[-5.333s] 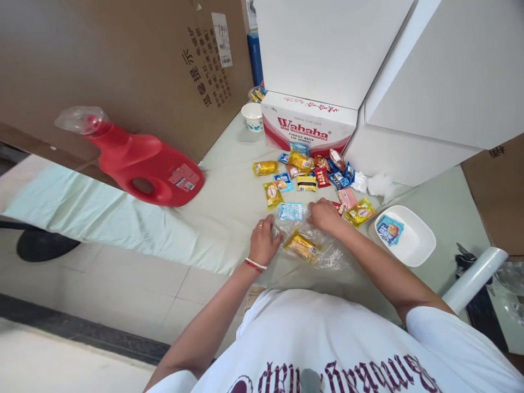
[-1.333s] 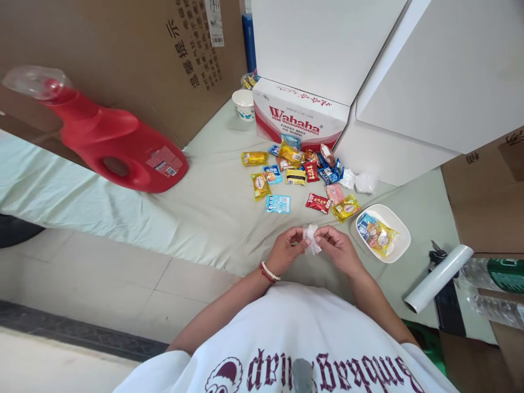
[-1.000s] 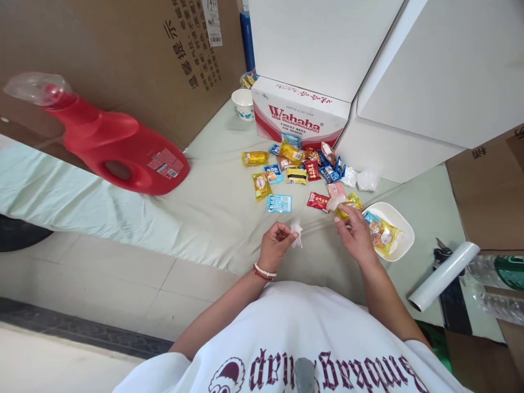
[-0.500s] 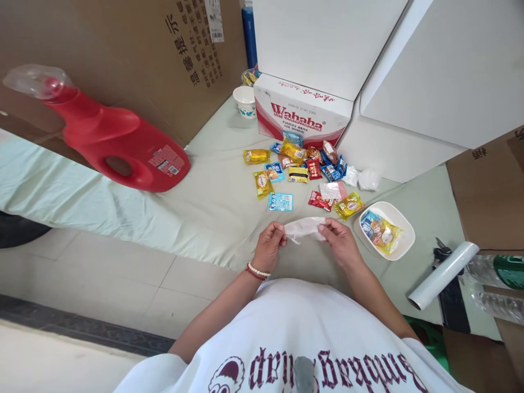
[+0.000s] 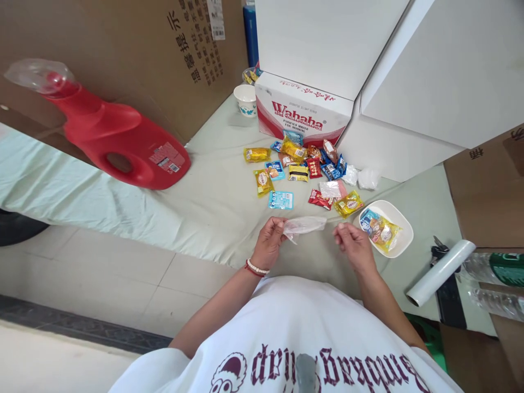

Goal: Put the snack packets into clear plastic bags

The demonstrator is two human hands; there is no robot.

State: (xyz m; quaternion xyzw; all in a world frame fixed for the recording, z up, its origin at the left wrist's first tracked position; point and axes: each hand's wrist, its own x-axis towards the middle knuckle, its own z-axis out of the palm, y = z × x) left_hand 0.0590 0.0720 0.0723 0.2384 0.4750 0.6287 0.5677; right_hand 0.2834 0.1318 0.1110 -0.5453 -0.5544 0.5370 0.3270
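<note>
My left hand (image 5: 270,238) pinches one end of a thin, clear plastic bag (image 5: 305,225), which sticks out to the right over the cloth. A short gap to the right of the bag's loose end, my right hand (image 5: 354,244) has its fingers curled together, with nothing visible in them. Beyond the hands lie several wrapped snacks, among them a light blue packet (image 5: 281,200), a red packet (image 5: 320,199) and a yellow packet (image 5: 349,203). Just past my right hand stands a white bowl (image 5: 405,229) with blue and yellow snack packets (image 5: 383,232) inside.
A Wahaha carton (image 5: 303,109) stands behind the snacks, a paper cup (image 5: 245,101) to its left. At left is a large red jug (image 5: 126,144). On the right lie a white roll (image 5: 442,273), scissors (image 5: 439,248) and plastic bottles (image 5: 478,266). Crumpled clear bags (image 5: 368,178) rest near the white boxes.
My right hand has let go of the bag's right end and moved right, towards the bowl. The left hand keeps its hold, nearly unmoved.
</note>
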